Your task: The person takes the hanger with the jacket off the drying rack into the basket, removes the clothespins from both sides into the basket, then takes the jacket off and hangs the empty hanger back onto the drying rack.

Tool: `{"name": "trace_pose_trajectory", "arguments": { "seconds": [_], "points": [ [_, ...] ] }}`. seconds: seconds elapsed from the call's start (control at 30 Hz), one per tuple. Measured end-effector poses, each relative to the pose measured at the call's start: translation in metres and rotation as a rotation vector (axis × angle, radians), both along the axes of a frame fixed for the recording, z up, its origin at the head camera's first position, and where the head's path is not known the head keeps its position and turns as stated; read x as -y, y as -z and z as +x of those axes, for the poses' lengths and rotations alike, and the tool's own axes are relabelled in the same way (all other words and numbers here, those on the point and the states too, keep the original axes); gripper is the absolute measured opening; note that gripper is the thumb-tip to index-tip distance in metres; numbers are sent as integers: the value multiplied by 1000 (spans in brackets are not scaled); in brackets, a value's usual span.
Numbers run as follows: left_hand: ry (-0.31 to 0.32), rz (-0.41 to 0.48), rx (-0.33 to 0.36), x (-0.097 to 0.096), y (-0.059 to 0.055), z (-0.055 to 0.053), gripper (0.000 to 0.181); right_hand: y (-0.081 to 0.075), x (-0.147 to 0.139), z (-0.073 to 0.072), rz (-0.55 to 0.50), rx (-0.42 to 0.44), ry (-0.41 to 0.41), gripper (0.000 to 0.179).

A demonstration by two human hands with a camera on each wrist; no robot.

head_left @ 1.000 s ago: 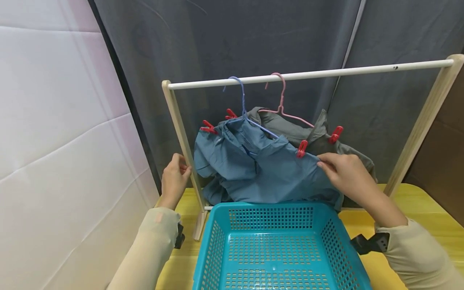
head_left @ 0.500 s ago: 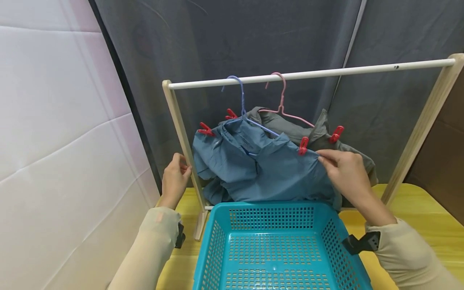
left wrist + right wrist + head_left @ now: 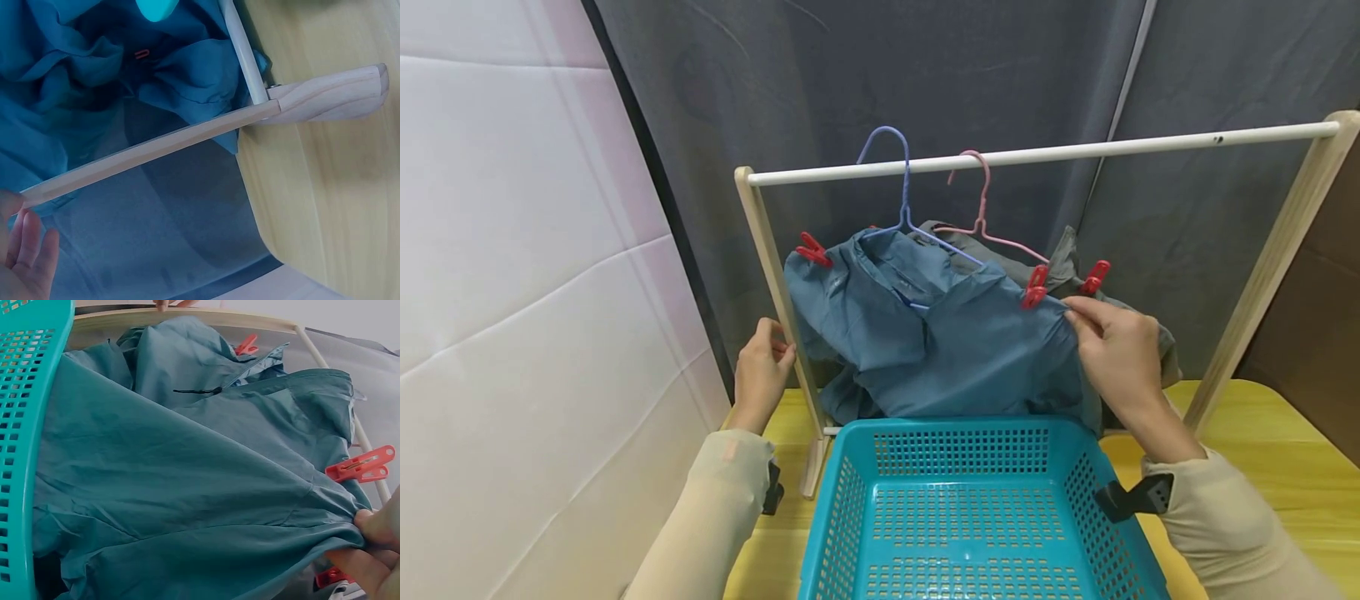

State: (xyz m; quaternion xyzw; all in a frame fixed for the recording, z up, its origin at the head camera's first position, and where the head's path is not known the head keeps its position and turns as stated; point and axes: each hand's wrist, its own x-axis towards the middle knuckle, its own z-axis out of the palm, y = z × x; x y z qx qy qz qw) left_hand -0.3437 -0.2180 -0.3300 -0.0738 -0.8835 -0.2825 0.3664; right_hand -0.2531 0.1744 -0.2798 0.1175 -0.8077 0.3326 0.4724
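Observation:
A blue shirt (image 3: 977, 350) hangs on a blue hanger (image 3: 906, 192), whose hook arches well above the white rod. My right hand (image 3: 1120, 354) pinches the shirt's right shoulder between thumb and fingers, just beyond a red clothespin (image 3: 1035, 287). Another red clothespin (image 3: 812, 249) grips the opposite shoulder. At the left, my left hand (image 3: 762, 371) holds the wooden post (image 3: 782, 300) of the drying rack; in the left wrist view its thumb and fingers (image 3: 28, 240) meet at that post. Up close, the right wrist view shows the cloth bunched toward my right fingertips (image 3: 369, 528).
Behind the blue shirt, a grey garment (image 3: 1142, 321) hangs from a pink hanger (image 3: 982, 196), with a red clothespin (image 3: 1095, 277) on it. A teal basket (image 3: 962, 427) stands in front on the yellow table (image 3: 1262, 433). The rack's right post (image 3: 1270, 275) rises beyond my right arm.
My right hand has raised the shirt's shoulder slightly. The blue hanger has lifted, its hook now higher above the rod, and the left shoulder clothespin has shifted up and left. My left hand stays put.

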Motion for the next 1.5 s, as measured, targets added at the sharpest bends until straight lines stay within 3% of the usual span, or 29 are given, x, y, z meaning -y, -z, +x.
{"name": "trace_pose_trajectory", "arguments": {
  "seconds": [0.8, 1.03, 1.5],
  "points": [
    [5, 0, -18, 1, 1, -2, 24, -14, -28, 23, -45, -99, 19, 18],
    [9, 0, -19, 1, 2, -3, 24, -16, -36, 29, -88, -89, 42, 17],
    [6, -2, -25, 3, 1, -2, 24, -17, -51, 37, -147, -159, 50, 18]
  ]
}}
